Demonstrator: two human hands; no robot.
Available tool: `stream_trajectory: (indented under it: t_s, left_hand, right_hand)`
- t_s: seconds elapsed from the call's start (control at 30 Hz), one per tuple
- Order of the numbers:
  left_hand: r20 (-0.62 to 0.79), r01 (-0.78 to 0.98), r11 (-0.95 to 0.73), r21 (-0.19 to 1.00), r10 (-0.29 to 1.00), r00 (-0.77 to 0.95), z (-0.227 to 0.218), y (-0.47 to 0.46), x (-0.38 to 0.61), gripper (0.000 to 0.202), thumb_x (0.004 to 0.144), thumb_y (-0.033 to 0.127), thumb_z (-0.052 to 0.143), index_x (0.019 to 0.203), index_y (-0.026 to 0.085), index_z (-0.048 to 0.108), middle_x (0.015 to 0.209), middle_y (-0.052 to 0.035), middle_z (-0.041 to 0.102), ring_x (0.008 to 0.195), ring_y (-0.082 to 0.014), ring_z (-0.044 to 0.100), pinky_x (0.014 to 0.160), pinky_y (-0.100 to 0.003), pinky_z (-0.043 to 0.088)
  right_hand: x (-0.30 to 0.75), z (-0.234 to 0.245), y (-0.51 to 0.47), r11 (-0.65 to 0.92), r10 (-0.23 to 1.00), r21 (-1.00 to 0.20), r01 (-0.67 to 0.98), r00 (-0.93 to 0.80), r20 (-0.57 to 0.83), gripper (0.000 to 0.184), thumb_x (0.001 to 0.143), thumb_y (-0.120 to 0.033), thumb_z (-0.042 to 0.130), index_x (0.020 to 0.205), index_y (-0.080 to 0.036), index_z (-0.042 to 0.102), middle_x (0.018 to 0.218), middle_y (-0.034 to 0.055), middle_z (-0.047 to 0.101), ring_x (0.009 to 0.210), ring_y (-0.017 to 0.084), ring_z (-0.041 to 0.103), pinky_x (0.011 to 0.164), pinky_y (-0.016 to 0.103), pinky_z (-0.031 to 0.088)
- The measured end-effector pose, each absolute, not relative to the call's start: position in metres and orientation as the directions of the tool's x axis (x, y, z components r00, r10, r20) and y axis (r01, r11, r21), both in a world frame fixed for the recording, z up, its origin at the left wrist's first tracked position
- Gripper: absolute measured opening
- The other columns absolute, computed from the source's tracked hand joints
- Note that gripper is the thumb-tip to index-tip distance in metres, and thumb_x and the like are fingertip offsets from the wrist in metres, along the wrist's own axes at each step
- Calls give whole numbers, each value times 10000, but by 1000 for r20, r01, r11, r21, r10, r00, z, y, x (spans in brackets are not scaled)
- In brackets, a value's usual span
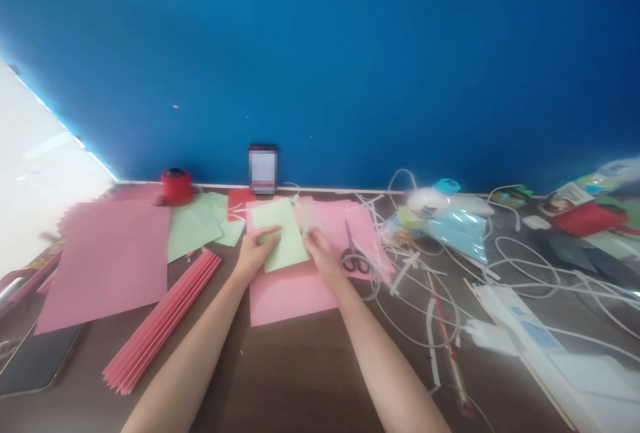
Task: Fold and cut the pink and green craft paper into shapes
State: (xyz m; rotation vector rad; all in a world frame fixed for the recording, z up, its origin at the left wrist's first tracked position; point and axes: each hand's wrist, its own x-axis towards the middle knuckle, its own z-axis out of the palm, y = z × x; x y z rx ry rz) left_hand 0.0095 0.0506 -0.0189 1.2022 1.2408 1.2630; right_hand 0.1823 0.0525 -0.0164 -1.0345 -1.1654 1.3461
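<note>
A light green paper sheet (283, 233) lies tilted on a pink sheet (295, 290) in the middle of the brown table. My left hand (256, 250) pinches the green sheet's left edge, thumb on top. My right hand (319, 252) holds its right edge with fingers curled. Scissors (353, 253) with dark handles rest on the pink sheet just right of my right hand.
A stack of pink sheets (107, 256), a pleated pink fan-fold (165, 320), green sheets (197, 226) and a red tape roll (176, 185) lie at left. A phone (37, 360) sits near left. White cables (540, 273), paper strips and packages clutter the right. A blue wall stands behind.
</note>
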Motion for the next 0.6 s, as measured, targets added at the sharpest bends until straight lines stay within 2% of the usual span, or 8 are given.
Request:
stream_trajectory:
  t_s: [0.1,0.27,0.47,0.6]
  left_hand:
    - [7,-4,-8,1000,997,-74,-19,51,8,415,637,412,683,982,181,673,1059,-95,652,979,-261,592,860,-370,448]
    - [6,-14,-7,1000,995,-95,-18,50,7,433,636,414,682,1000,179,665,1065,-92,648,974,-257,593,829,-352,468]
    - [11,-25,-13,1000,995,-98,-21,51,8,435,634,411,686,1004,184,664,1070,-90,646,975,-261,593,820,-355,472]
    - [26,-26,-30,999,993,-114,-22,52,9,432,624,411,693,987,178,670,1076,-91,644,1008,-261,577,864,-360,447]
  right_hand:
    - [183,-15,53,-3,999,-988,-156,-46,4,269,713,-471,594,792,-214,584,762,-3,581,745,168,527,692,276,398]
    - [185,-17,55,7,998,-993,-119,-54,13,240,685,-436,623,734,-204,588,693,-14,549,672,150,493,642,268,372]
    - [183,-19,57,86,996,-992,-90,9,85,204,694,-401,616,714,-210,545,685,-21,505,640,132,453,613,255,359]
    - [182,-21,57,131,991,-987,-91,0,131,194,724,-398,591,725,-215,526,682,-25,477,626,127,437,606,249,361]
